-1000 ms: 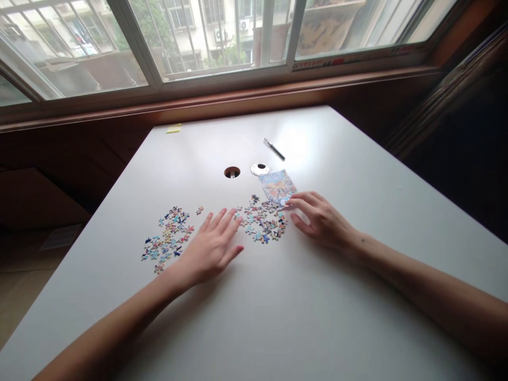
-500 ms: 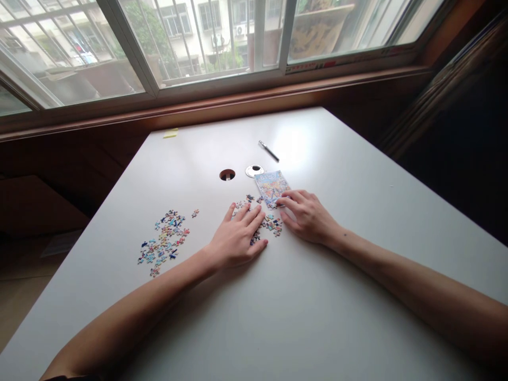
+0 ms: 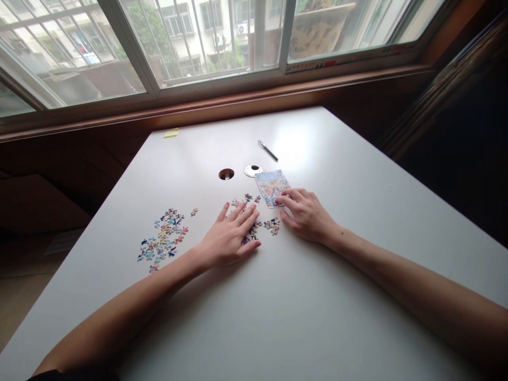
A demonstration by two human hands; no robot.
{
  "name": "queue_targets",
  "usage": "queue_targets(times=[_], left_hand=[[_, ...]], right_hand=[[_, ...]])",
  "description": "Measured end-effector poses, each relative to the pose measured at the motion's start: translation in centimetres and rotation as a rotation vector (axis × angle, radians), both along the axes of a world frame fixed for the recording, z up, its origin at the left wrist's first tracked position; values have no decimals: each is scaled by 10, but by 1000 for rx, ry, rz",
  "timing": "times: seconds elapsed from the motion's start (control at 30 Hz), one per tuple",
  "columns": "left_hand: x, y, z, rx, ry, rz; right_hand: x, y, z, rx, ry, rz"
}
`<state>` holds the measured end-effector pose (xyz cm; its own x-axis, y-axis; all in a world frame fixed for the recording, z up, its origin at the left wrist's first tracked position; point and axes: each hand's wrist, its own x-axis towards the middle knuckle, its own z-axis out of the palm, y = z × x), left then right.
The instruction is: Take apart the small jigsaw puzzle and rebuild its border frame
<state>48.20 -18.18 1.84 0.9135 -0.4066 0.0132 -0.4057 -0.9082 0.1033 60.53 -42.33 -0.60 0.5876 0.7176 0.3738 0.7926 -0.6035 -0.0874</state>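
Your left hand [image 3: 228, 239] lies palm down with its fingers [image 3: 248, 214] spread flat over the middle cluster of puzzle pieces [image 3: 254, 228], gripping nothing. Your right hand [image 3: 307, 214] rests just beside it, its fingers [image 3: 286, 201] loosely curled and open, their tips touching the near edge of the picture card [image 3: 272, 186]. A few pieces show between your two hands and just beyond your left fingertips.

With a flat palm on loose pieces, a sideways drag would likely scatter them or stick some to your skin; pressing on the card's edge could slide it over the pieces next to it.

A second pile of pieces [image 3: 162, 241] lies well apart to your left on the tabletop [image 3: 278, 307]. Beyond the card sit a cable hole [image 3: 226, 173], its round cover [image 3: 253, 170], a pen [image 3: 268, 150] and a yellow note [image 3: 171, 133] by the far edge. None of these stands between your hands and the pieces.
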Motion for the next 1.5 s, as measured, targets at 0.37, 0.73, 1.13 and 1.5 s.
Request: queue_targets(times=[0.37,0.73,1.13,1.5], left_hand=[[-33,45,-10,-203,-184,73],[-32,48,-17,-357,-386,53],[-33,45,-10,-287,-308,-404],[-29,53,-16,-246,-538,-58]], right_hand=[[-8,-12,5,112,63,288],[-25,-11,4,146,198,456],[-24,-8,6,128,129,501],[-39,4,10,-78,94,674]])
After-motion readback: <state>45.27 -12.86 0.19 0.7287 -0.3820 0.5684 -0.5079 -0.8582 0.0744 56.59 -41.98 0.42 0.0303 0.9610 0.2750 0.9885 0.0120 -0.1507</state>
